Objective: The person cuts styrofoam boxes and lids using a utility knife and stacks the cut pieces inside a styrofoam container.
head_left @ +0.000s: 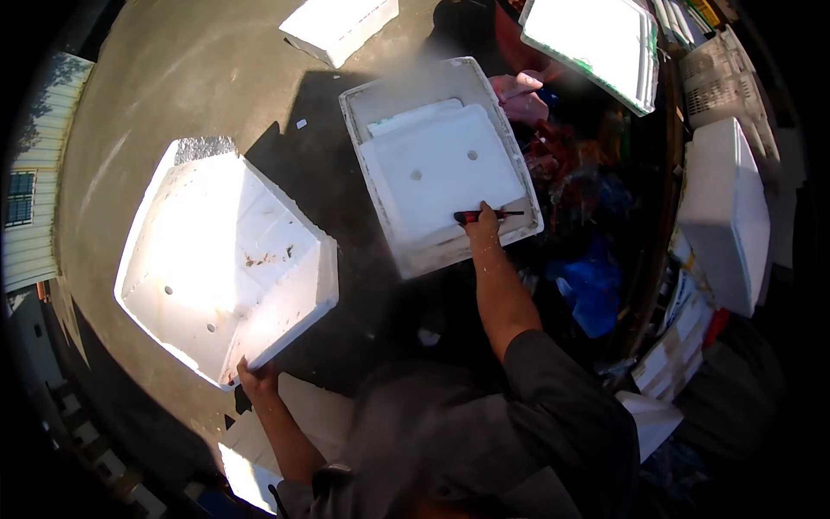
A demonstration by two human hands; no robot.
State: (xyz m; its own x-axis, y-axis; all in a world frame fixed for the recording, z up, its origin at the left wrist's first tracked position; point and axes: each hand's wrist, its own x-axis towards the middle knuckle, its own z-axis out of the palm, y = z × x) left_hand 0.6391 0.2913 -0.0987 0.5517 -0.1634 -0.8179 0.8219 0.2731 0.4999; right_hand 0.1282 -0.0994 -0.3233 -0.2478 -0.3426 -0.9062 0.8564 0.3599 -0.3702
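Bare concrete ground [259,65] spreads out in strong sun and hard shadow, with a pale ribbed wall [35,246] and its small window [19,199] standing at the far left. A broad white foam box [177,246] sits on the left side, its hollow turned up toward the camera, half bright and half shaded, with brownish marks, two round holes and a silvery patch [205,150] at its top edge. The left hand [258,379] grips this box by its lower corner, fingers closed on the rim.

In the middle stands a second foam box [355,130], open at the top, with a flat white foam piece [445,173] bearing two holes lying inside it. The right hand [482,223] is wrapped around a red-and-black tool [468,217] over the near end of that box; a thin dark shaft points to the right, too small in this view to tell a blade from a driver.

To the right of the middle box, a pink item [521,99] and a blue plastic bag [592,290] lie in deep shade. Above them is a white foam lid [592,39] edged in green. A slatted pale crate [726,82] and an upright foam block [726,216] stand along the right side.
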